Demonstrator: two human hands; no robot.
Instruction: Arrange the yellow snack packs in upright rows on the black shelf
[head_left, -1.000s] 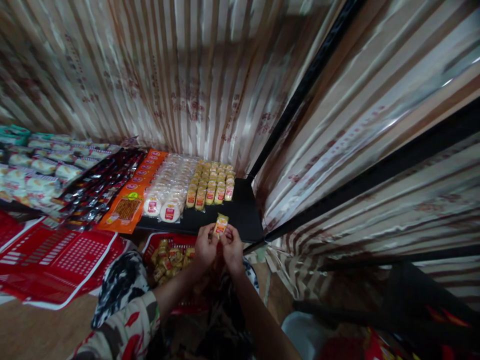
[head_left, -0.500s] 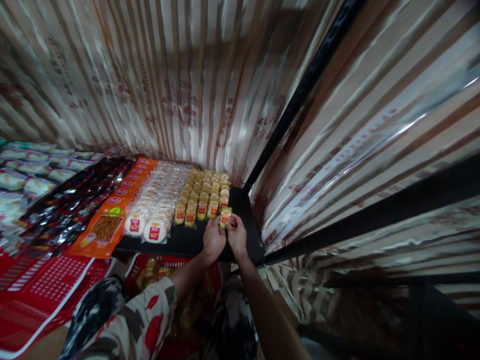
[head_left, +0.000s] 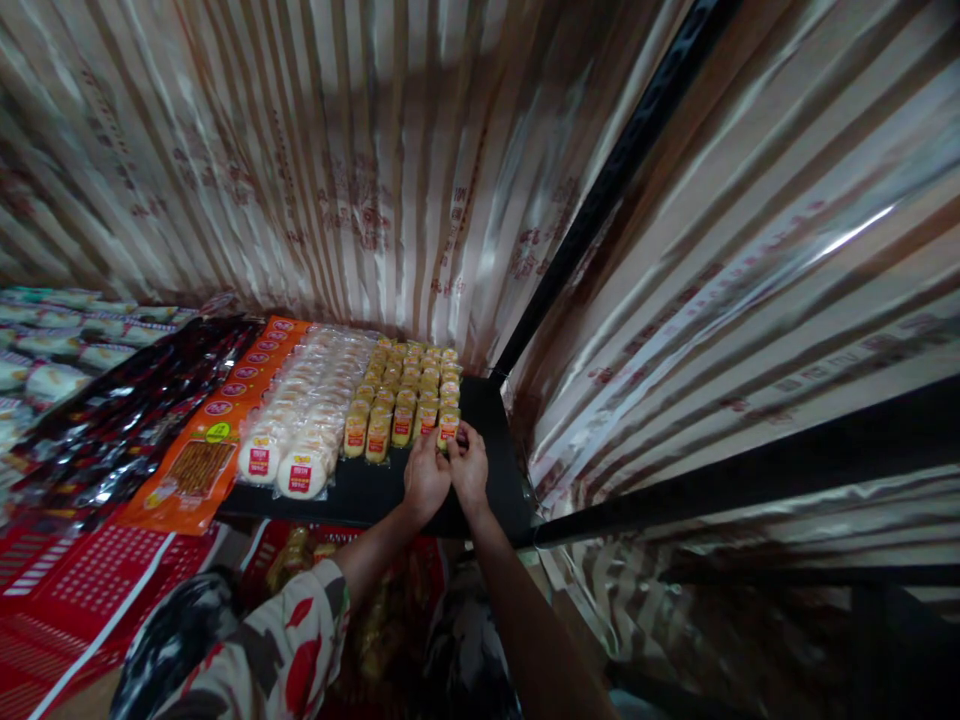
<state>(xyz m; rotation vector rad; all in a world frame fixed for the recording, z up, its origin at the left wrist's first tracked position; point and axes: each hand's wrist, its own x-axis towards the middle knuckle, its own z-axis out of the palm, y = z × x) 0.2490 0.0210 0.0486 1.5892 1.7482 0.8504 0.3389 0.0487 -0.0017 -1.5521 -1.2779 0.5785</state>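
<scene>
1. Beyond the hands and to their right, striped plastic sheeting (head_left: 375,150) hangs in folds as walls, in dim light; a black post (head_left: 615,180) slants up past the right hand.
2. Right under the hands runs a black shelf (head_left: 504,480), its bare end to their right, its far left end packed with goods.
3. Below and left of the hands sits a perforated red basket (head_left: 82,580), cut off at my view's edge. Another, the lower basket (head_left: 259,545), lies beneath the forearms and is mostly hidden by them, with yellow packets inside in shadow.
4. Leftward from the hands come rows of yellow packets (head_left: 401,390), clear-wrapped white rounds (head_left: 304,470), an orange packet row (head_left: 195,490), glossy dark packets (head_left: 135,410), then pale wrapped packets (head_left: 52,385), which run out of sight. I can't make out what the dark ones hold.
5. The left hand (head_left: 427,480) and right hand (head_left: 470,468) are close together, fingertips pinching one small yellow packet (head_left: 448,425) by its lower part. It is at the near end of the rightmost yellow row; whether it touches the shelf I can't tell, since the fingers cover its base.
6. Lettering: reddish characters on the sheeting, a yellow-green badge on the orange front, red labels on rounds and yellow packets, all too small to read.
</scene>
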